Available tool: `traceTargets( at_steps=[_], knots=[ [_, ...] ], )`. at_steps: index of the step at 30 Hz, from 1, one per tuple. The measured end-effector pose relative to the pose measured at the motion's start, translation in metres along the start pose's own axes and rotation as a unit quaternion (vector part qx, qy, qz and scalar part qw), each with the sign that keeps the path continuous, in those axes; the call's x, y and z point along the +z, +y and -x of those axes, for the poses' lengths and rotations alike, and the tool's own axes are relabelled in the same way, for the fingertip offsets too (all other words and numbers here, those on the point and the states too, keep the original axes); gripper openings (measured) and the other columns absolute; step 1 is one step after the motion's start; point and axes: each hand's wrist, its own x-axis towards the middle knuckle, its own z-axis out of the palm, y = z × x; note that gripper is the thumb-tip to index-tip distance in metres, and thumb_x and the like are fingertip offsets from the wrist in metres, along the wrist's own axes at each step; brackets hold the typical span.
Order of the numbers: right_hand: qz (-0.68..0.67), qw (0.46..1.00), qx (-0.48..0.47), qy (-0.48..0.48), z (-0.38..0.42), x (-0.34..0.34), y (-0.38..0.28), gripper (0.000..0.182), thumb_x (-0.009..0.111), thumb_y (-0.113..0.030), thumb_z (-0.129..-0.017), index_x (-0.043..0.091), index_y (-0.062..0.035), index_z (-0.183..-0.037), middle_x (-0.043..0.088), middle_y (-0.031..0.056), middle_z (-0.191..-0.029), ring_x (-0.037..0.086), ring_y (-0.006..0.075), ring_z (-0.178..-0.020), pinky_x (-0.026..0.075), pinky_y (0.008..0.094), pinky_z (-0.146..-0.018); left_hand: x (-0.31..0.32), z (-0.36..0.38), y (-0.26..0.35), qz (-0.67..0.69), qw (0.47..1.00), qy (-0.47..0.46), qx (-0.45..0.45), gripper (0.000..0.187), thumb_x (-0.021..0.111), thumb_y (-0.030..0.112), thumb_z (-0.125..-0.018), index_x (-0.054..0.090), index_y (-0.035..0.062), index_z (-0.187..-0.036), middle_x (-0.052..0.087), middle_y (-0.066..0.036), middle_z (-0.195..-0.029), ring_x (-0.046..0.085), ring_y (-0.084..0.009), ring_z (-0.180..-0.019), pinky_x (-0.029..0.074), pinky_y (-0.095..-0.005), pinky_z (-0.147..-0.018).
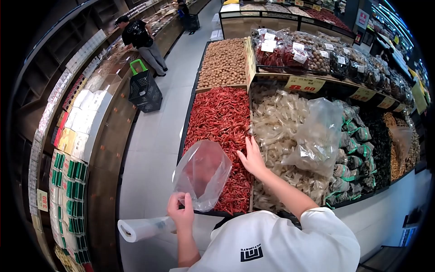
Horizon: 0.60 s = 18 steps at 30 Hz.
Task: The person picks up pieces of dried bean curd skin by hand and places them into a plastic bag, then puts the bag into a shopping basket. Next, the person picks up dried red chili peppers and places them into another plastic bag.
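My left hand [180,209] is closed on the edge of a clear plastic bag [202,174], whose mouth gapes over the dried red chilies [217,111]. Reaching across the right side of the chili bin is my right hand [252,157], fingers stretched out and thumb apart. Its fingertips are right at the chilies, beside the wooden divider. A roll of plastic bags [144,229] lies next to my left wrist.
Brown round nuts or dried fruit [223,63] fill the bin beyond. To the right are pale dried strips [276,118] under a large clear bag [319,136], then green-tied bundles [353,149]. Across the aisle, a person [142,43] stands near a black shopping basket [146,93].
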Motion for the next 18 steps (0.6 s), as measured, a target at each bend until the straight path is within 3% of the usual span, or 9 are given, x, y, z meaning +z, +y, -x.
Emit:
traceTargets(
  at_steps=[3, 5, 6, 7, 9, 17, 18],
  knots=[
    [0.049, 0.998, 0.005, -0.034, -0.032, 0.018, 0.0, 0.08, 0.064, -0.044, -0.102, 0.032, -0.0029, -0.163, 0.024, 0.0352, -0.167, 0.028, 0.0501, -0.154, 0.029, 0.0512, -0.125, 0.004, -0.01, -0.004, 0.004, 1.0, -0.008, 0.022, 0.008, 0.07, 0.004, -0.097, 0.065, -0.0022, -0.093, 0.064, -0.005, -0.086, 0.06, -0.0099, -0.075, 0.048, -0.0254, -0.066],
    [0.075, 0.995, 0.014, -0.062, -0.051, 0.029, -0.002, 0.083, 0.065, -0.046, -0.1, 0.031, -0.0035, -0.163, 0.021, 0.0346, -0.168, 0.028, 0.0494, -0.154, 0.03, 0.0518, -0.125, 0.009, -0.017, 0.0, 0.016, 0.999, 0.03, 0.018, 0.01, 0.073, 0.005, -0.089, 0.066, 0.0007, -0.085, 0.065, -0.009, -0.079, 0.06, -0.0204, -0.069, 0.046, -0.0322, -0.062],
    [0.065, 0.996, 0.021, -0.063, -0.059, 0.032, -0.003, 0.083, 0.066, -0.047, -0.1, 0.033, -0.0038, -0.162, 0.023, 0.0347, -0.168, 0.028, 0.0492, -0.155, 0.029, 0.0538, -0.125, 0.011, -0.019, 0.003, 0.024, 0.999, 0.028, 0.005, 0.009, 0.073, 0.005, -0.088, 0.066, 0.0008, -0.084, 0.066, -0.009, -0.08, 0.061, -0.0213, -0.069, 0.046, -0.0335, -0.062],
    [0.066, 0.996, 0.021, -0.063, -0.067, 0.035, -0.003, 0.083, 0.066, -0.047, -0.1, 0.033, -0.0038, -0.162, 0.023, 0.0347, -0.168, 0.028, 0.0492, -0.155, 0.029, 0.0538, -0.125, 0.011, -0.023, 0.002, 0.025, 0.999, 0.027, 0.005, 0.009, 0.073, 0.005, -0.088, 0.066, 0.0008, -0.084, 0.066, -0.009, -0.08, 0.061, -0.0213, -0.069, 0.046, -0.0335, -0.062],
    [0.053, 0.997, 0.014, -0.054, -0.081, 0.039, -0.005, 0.081, 0.065, -0.047, -0.1, 0.035, -0.0039, -0.161, 0.024, 0.0343, -0.167, 0.027, 0.0493, -0.155, 0.03, 0.056, -0.125, 0.013, -0.027, -0.002, 0.01, 0.999, -0.015, 0.049, 0.01, 0.072, 0.004, -0.093, 0.065, -0.0018, -0.09, 0.065, -0.007, -0.086, 0.059, -0.0128, -0.075, 0.047, -0.027, -0.065],
    [0.113, 0.992, -0.005, -0.051, -0.118, 0.059, -0.016, 0.081, 0.066, -0.049, -0.099, 0.039, -0.003, -0.159, 0.029, 0.0339, -0.165, 0.028, 0.048, -0.154, 0.024, 0.058, -0.126, 0.031, -0.041, -0.007, 0.016, 0.999, 0.0, 0.05, 0.01, 0.072, 0.005, -0.093, 0.065, -0.0013, -0.09, 0.066, -0.007, -0.088, 0.059, -0.015, -0.075, 0.046, -0.028, -0.066],
    [0.115, 0.992, -0.006, -0.053, -0.12, 0.06, -0.015, 0.082, 0.066, -0.05, -0.099, 0.038, -0.0028, -0.16, 0.028, 0.0337, -0.166, 0.026, 0.0484, -0.155, 0.024, 0.0583, -0.126, 0.033, -0.043, -0.004, 0.019, 0.999, 0.001, 0.039, 0.009, 0.073, 0.004, -0.089, 0.065, -0.0008, -0.088, 0.066, -0.009, -0.084, 0.061, -0.0205, -0.073, 0.047, -0.0318, -0.065]
  ],
)
